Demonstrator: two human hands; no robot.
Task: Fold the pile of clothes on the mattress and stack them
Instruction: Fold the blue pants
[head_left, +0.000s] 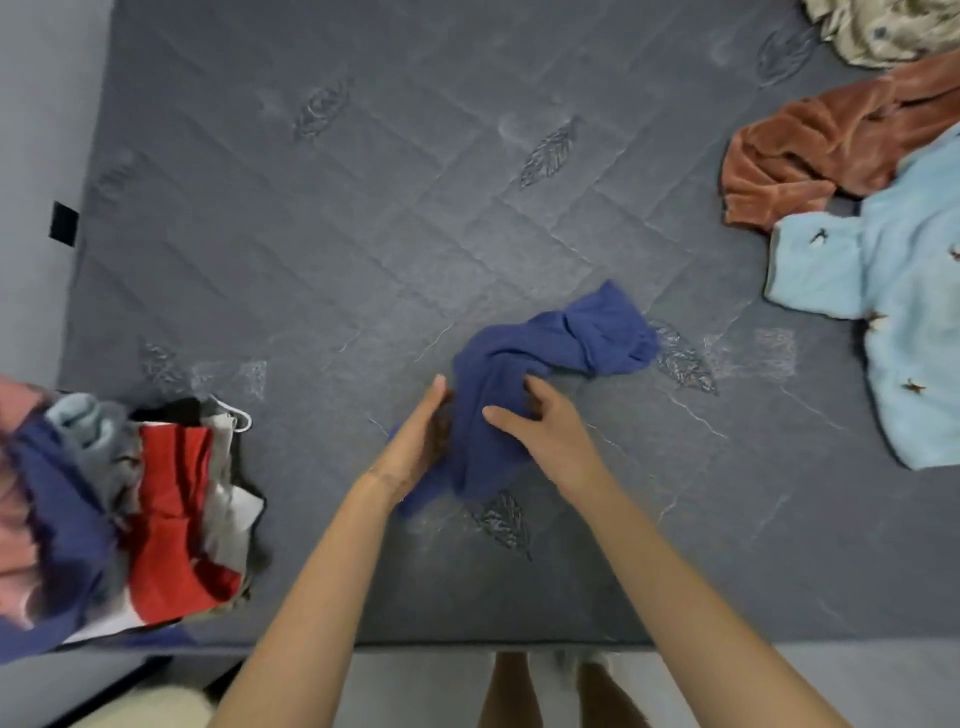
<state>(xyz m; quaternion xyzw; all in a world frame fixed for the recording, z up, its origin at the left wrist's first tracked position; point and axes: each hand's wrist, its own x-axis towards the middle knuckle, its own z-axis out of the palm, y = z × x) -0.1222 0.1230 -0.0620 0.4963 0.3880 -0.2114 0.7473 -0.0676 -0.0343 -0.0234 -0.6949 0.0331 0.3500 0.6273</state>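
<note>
Our left hand (415, 441) rests with straight fingers against the side of a crumpled blue garment (561, 343). Our right hand (540, 431) grips the other side, fingers curled into the fabric. The garment lies on the grey mattress (363, 208), bunched between both hands and trailing beyond the right fingertips. Well left of the left hand sits a mixed pile of clothes (130, 509). Far right of the right hand lie a rust garment (810, 150) and a pale blue garment (893, 312).
</note>
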